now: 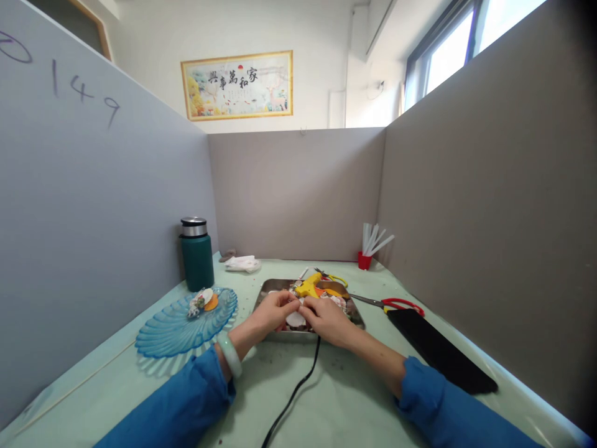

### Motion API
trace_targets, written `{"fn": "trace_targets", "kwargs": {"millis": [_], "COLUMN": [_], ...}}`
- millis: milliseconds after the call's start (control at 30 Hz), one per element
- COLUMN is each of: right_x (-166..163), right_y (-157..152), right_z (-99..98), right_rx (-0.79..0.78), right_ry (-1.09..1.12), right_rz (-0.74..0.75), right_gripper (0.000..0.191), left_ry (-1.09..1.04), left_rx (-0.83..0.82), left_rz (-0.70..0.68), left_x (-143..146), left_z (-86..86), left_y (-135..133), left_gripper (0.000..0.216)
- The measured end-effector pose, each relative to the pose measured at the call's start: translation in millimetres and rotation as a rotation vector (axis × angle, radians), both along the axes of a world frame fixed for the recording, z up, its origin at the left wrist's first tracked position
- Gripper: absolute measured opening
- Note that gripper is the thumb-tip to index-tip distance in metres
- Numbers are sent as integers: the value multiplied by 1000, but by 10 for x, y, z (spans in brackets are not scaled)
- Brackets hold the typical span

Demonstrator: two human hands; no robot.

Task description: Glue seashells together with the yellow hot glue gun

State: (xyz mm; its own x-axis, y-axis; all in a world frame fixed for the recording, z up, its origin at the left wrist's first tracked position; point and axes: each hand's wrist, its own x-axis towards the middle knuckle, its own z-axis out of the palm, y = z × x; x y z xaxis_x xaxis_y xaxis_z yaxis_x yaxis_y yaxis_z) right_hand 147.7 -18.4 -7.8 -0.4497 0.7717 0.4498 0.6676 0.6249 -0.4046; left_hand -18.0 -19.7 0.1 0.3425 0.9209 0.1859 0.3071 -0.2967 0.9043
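Observation:
Over the near part of a metal tray (pixel 305 337), my left hand (pixel 275 311) and my right hand (pixel 326 317) meet with fingertips pinched close together. Whatever they pinch is too small and too covered by the fingers to name. A yellow glue gun (pixel 308 286) lies in the tray just beyond my fingers. Around it are several small craft pieces, among them a round white piece (pixel 295 320) under my hands and orange pieces. On the left, a blue scalloped glass plate (pixel 172 330) bears a small cluster of white, orange and patterned pieces (pixel 203 302).
A green flask (pixel 196 261) stands behind the plate, near a white packet (pixel 242 264). Red-handled scissors (pixel 402 303) and a black flat object (pixel 438 348) lie right. A red cup (pixel 364 261) holds white sticks (pixel 372 239). A black cable (pixel 298 387) crosses the front. Partitions enclose the table.

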Motion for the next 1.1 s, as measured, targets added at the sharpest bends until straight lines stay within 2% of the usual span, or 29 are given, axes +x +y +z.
{"fn": "trace_targets", "kwargs": {"millis": [1100], "right_x": [2], "right_y": [-9], "right_z": [7], "right_rx": [2], "right_ry": [-15], "right_rz": [3], "right_gripper": [30], "left_ry": [27], "left_rx": [7], "left_rz": [-7], "left_x": [-8], "left_z": [-10], "left_y": [12], "left_gripper": [32]}}
